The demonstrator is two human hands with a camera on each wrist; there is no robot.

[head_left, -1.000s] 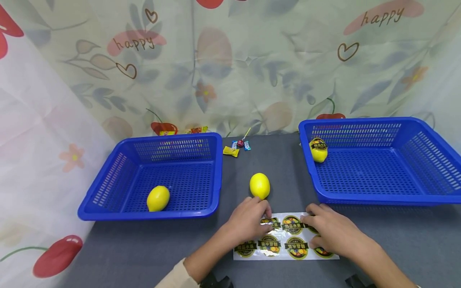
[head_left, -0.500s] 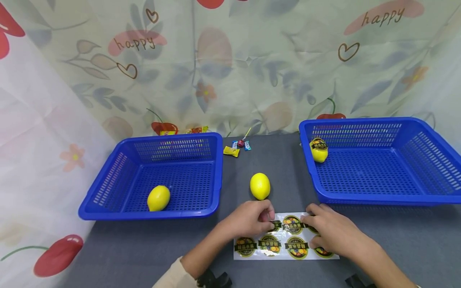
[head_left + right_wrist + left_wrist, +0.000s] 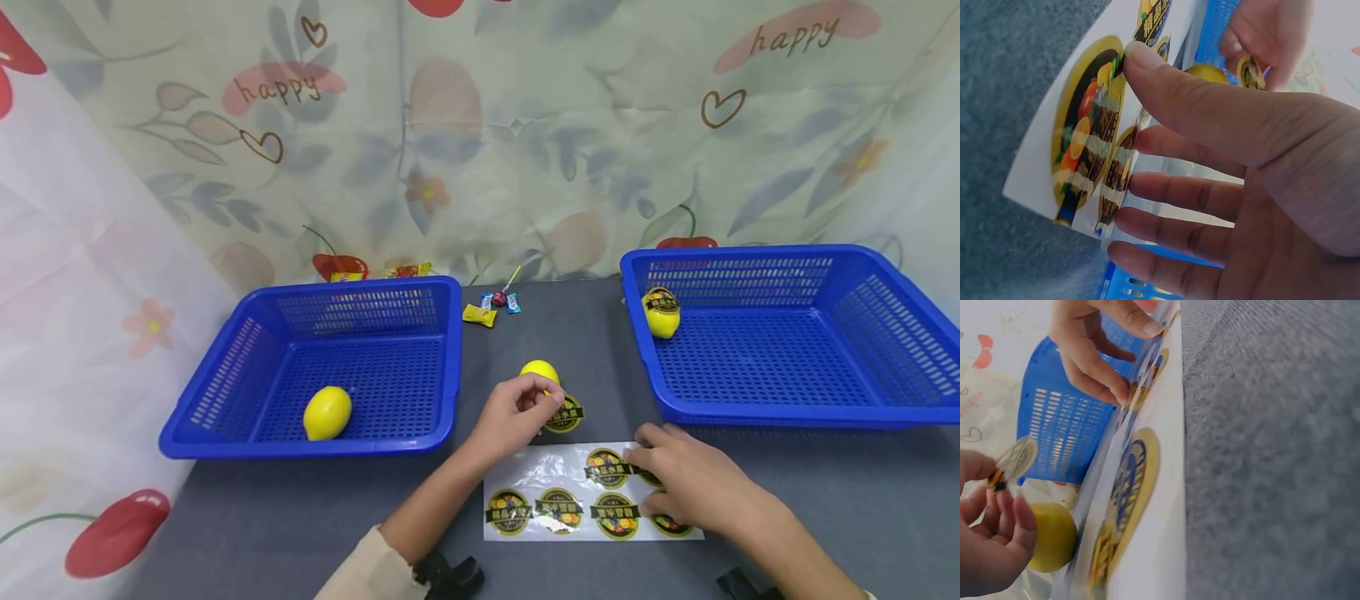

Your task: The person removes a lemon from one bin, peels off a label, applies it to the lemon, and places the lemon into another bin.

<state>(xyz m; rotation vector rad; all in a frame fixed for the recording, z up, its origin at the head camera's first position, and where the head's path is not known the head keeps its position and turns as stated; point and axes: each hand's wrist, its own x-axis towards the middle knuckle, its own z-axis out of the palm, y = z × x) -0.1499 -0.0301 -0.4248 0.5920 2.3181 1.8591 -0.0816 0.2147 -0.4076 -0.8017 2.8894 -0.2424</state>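
Observation:
In the head view my left hand point(image 3: 508, 419) pinches a round black-and-gold sticker point(image 3: 568, 415) between thumb and fingers, just above the table. Right behind it is a yellow lemon point(image 3: 538, 367), partly hidden by that hand. The left wrist view also shows the peeled sticker point(image 3: 1019, 459) held by its edge, beside the lemon point(image 3: 1055, 537). My right hand point(image 3: 693, 479) rests its fingertips on the right part of a white sticker sheet point(image 3: 536, 467), fingers extended and covering some stickers. A bare patch lies at the sheet's upper left; several round stickers are on the rest.
On the left stands a blue basket point(image 3: 315, 450) with one lemon point(image 3: 327, 413) inside. A second blue basket point(image 3: 795, 415), on the right, holds a lemon point(image 3: 663, 323) bearing a sticker. Several wrapped candies point(image 3: 480, 315) lie at the back, near a printed curtain point(image 3: 517, 167).
My left hand has peeled a sticker off the sheet's upper row and carried it up and away toward the middle lemon. My right hand has stayed on the sheet.

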